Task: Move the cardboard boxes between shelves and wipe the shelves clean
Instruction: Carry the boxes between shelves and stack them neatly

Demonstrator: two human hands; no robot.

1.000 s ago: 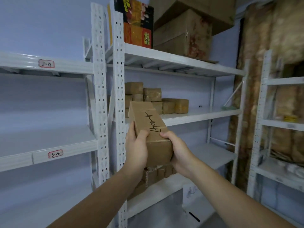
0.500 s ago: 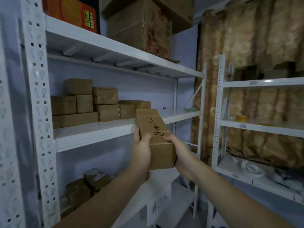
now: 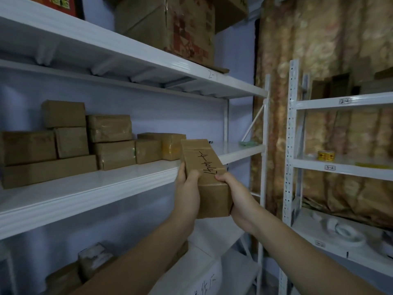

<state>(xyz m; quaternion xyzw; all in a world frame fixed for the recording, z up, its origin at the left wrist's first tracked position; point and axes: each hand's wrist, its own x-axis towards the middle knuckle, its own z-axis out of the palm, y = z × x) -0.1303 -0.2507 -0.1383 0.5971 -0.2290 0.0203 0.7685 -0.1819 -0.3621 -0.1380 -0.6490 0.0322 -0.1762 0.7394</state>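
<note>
I hold a long brown cardboard box point(image 3: 204, 167) with black handwriting on its top, in front of the middle white shelf point(image 3: 106, 188). My left hand point(image 3: 188, 188) grips its near left side, thumb on top. My right hand point(image 3: 238, 196) grips its near right corner from the side and below. The box's far end points at the shelf, just right of a stack of several brown cardboard boxes point(image 3: 85, 143). A green cloth point(image 3: 247, 143) lies at the far right end of that shelf.
Large cartons point(image 3: 170, 24) stand on the top shelf. More boxes point(image 3: 93, 258) sit on the lower shelf. A second white rack point(image 3: 340, 167) stands to the right with a yellow tape roll point(image 3: 326, 155) and white items point(image 3: 344, 231). A patterned curtain point(image 3: 319, 39) hangs behind.
My view has swung right and closer to the rack. The held box has risen toward the middle shelf's edge, still gripped by both hands.
</note>
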